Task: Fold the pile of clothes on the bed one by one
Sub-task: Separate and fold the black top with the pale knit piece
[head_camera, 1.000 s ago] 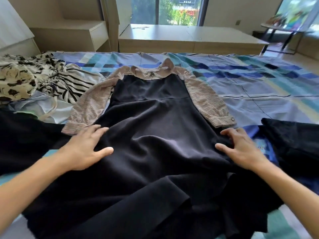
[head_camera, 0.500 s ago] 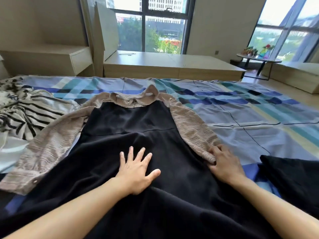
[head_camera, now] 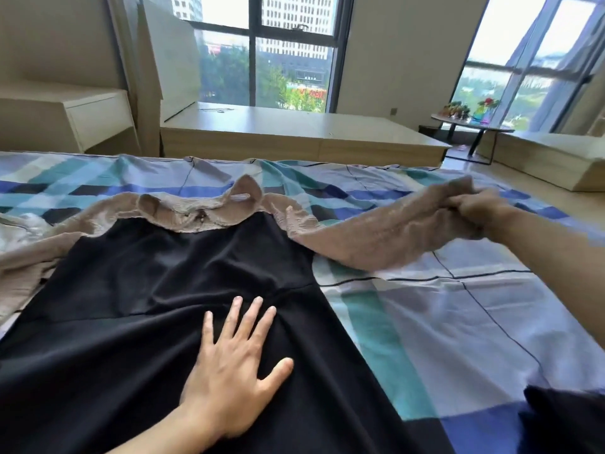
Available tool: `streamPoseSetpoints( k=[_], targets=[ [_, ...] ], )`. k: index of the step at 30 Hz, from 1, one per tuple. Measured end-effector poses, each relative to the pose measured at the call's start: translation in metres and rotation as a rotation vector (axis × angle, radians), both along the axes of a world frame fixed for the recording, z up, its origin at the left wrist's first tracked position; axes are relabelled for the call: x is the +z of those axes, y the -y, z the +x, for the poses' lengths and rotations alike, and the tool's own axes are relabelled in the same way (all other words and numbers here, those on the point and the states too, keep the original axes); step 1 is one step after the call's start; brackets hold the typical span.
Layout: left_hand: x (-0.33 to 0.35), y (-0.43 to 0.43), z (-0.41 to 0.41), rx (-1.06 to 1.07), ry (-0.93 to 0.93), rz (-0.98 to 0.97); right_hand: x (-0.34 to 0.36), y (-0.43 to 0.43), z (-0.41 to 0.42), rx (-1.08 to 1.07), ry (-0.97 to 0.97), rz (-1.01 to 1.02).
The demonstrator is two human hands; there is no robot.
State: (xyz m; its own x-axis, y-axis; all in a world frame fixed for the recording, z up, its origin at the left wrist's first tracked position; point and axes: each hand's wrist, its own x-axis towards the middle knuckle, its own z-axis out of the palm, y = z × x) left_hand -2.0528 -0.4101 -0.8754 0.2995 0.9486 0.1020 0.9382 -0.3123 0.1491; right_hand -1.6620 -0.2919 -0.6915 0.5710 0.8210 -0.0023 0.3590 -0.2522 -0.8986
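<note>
A black dress [head_camera: 170, 283] with a beige collar and beige sleeves lies flat on the checked bed cover [head_camera: 442, 322], collar away from me. My left hand [head_camera: 234, 365] rests flat on the dress near its waist seam, fingers spread. My right hand [head_camera: 474, 208] grips the cuff of the dress's right sleeve [head_camera: 376, 237] and holds it stretched out to the right, raised off the bed. The left sleeve [head_camera: 29, 257] lies on the bed at the left edge.
Another dark garment [head_camera: 563, 421] lies at the bottom right corner. Beyond the bed stand a low wooden platform [head_camera: 294, 129], a cabinet [head_camera: 82, 116] at the left and a small round table [head_camera: 471, 126] by the windows.
My right hand took hold of the right sleeve's cuff and pulled it up and out to the right. My left hand stayed pressed on the dress. The view tilted upward.
</note>
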Motion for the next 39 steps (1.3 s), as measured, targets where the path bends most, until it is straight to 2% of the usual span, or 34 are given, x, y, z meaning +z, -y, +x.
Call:
streamPoseSetpoints(
  k=[4,7,10,12,15,16,18,20,23,25,27,29,30,31,36,39],
  targets=[
    [0.002,-0.005,0.006,-0.036,-0.002,0.044,0.018,-0.037,0.065,-0.231,-0.002,0.085],
    [0.012,-0.030,0.006,-0.130,0.031,0.246,-0.009,-0.045,0.098,-0.368,0.040,0.020],
    [0.030,-0.081,0.032,-0.021,-0.035,0.203,-0.063,-0.047,0.118,-0.252,-0.148,-0.150],
    [0.021,-0.111,0.051,0.030,-0.019,0.223,-0.098,-0.048,0.119,-0.265,-0.217,-0.157],
    [0.007,-0.143,0.062,0.001,0.018,0.253,-0.121,-0.053,0.109,-0.543,-0.070,-0.162],
    [0.005,-0.153,0.062,0.018,0.018,0.231,-0.123,-0.053,0.105,-0.575,-0.005,-0.190],
    [0.004,-0.174,0.064,0.051,0.014,0.169,-0.125,-0.058,0.102,-0.532,0.101,-0.251],
    [0.003,-0.191,0.067,0.048,0.016,0.121,-0.123,-0.067,0.104,-0.417,0.125,-0.233],
    [0.002,-0.207,0.070,0.057,0.031,0.085,-0.111,-0.073,0.104,-0.209,0.063,-0.003],
    [0.001,-0.211,0.070,0.066,0.026,0.084,-0.102,-0.066,0.109,-0.226,0.037,0.169],
    [0.000,-0.212,0.070,0.065,0.017,0.088,-0.099,-0.059,0.119,-0.361,-0.086,0.218],
    [0.001,-0.211,0.070,0.065,0.015,0.088,-0.103,-0.052,0.125,-0.540,-0.384,0.166],
    [0.002,-0.210,0.070,0.065,0.014,0.085,-0.105,-0.048,0.123,-0.561,-0.516,0.155],
    [0.002,-0.209,0.071,0.065,0.011,0.083,-0.107,-0.046,0.120,-0.544,-0.566,0.140],
    [0.004,-0.207,0.070,0.070,0.008,0.074,-0.116,-0.042,0.099,-0.245,-0.556,0.156],
    [0.004,-0.206,0.070,0.070,0.007,0.071,-0.118,-0.045,0.082,-0.026,-0.419,0.068]
  ],
)
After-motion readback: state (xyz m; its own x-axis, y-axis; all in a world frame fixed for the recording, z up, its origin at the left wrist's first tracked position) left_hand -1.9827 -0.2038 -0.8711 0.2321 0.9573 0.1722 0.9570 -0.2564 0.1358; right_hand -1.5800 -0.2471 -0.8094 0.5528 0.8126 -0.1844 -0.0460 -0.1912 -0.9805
